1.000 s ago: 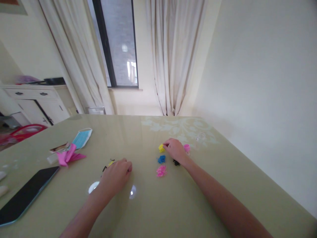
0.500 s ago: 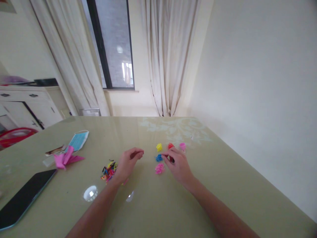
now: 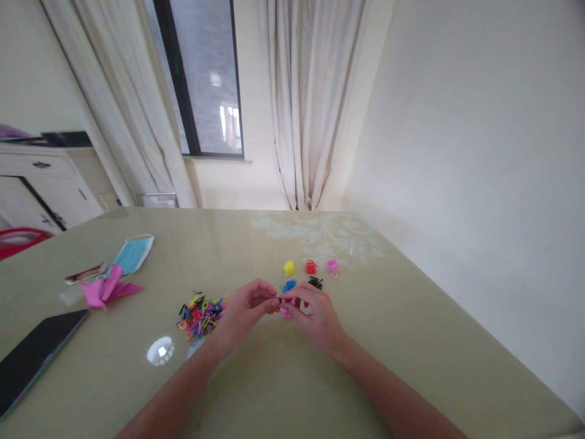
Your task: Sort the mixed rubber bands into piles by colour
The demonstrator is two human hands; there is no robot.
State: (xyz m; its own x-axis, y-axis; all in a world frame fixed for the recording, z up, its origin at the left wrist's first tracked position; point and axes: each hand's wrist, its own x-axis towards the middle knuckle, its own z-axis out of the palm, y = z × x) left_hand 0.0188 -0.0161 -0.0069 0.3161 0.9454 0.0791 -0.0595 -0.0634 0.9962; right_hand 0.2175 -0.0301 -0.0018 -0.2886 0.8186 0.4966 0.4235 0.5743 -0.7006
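Note:
My left hand and my right hand meet above the table, fingertips pinched together. A tiny dark thing shows between them, too small to make out. Left of my left hand lies a mixed heap of small coloured rubber bands, partly covered by that hand. Around my right hand are small single-colour piles: yellow bands, red bands, pink bands, blue bands and black bands. Another pink pile is mostly hidden behind my fingers.
On the left of the table lie a black tablet-like slab, a pink folded-paper shape and a blue face mask. A shiny round reflection shows near my left forearm. A wall borders the right side.
My right hand has come left and down from the piles, uncovering the black bands. My left hand has moved right to meet it. The view has shifted slightly.

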